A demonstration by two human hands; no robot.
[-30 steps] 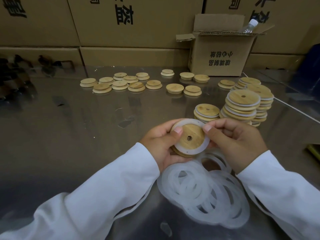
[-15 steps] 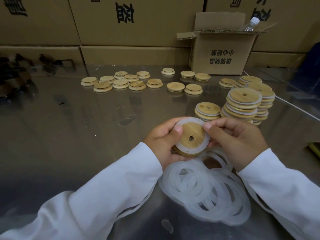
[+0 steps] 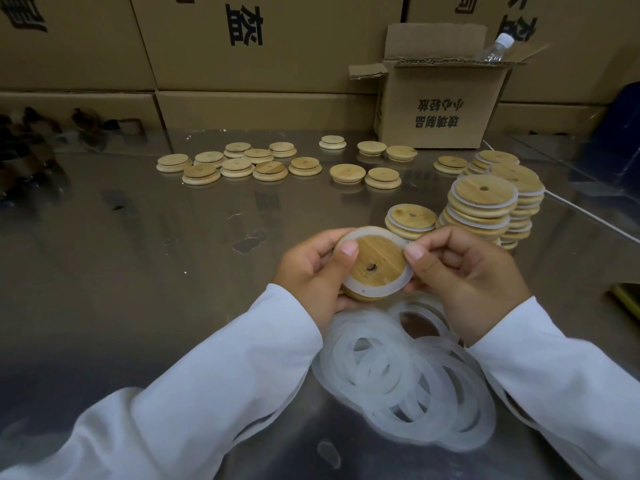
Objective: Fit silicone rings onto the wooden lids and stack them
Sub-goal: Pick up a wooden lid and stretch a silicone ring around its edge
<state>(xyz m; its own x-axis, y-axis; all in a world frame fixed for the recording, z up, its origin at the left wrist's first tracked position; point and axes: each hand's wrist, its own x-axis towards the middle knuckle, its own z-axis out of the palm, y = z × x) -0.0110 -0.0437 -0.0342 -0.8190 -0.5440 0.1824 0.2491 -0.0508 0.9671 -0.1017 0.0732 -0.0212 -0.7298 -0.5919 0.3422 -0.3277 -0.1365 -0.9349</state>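
Note:
I hold a round wooden lid (image 3: 379,259) with a small centre hole above the table, and a white silicone ring (image 3: 388,292) sits around its raised face. My left hand (image 3: 311,275) grips the lid's left edge, thumb on the ring. My right hand (image 3: 467,275) grips the right edge, thumb pressing the ring. Below my hands lies a loose pile of silicone rings (image 3: 408,375). Bare wooden lids (image 3: 239,166) are scattered at the back. Stacks of ringed lids (image 3: 483,206) stand to the right, with a short stack (image 3: 412,216) just behind my hands.
A shiny metal table (image 3: 138,271) carries everything. An open cardboard box (image 3: 440,105) with a plastic bottle (image 3: 495,48) stands at the back right. Large cartons (image 3: 242,46) wall off the far edge. Dark objects (image 3: 20,150) sit at the far left.
The lid has turned slightly in my hands, and both thumbs have shifted along the ring. Nothing else on the table has moved.

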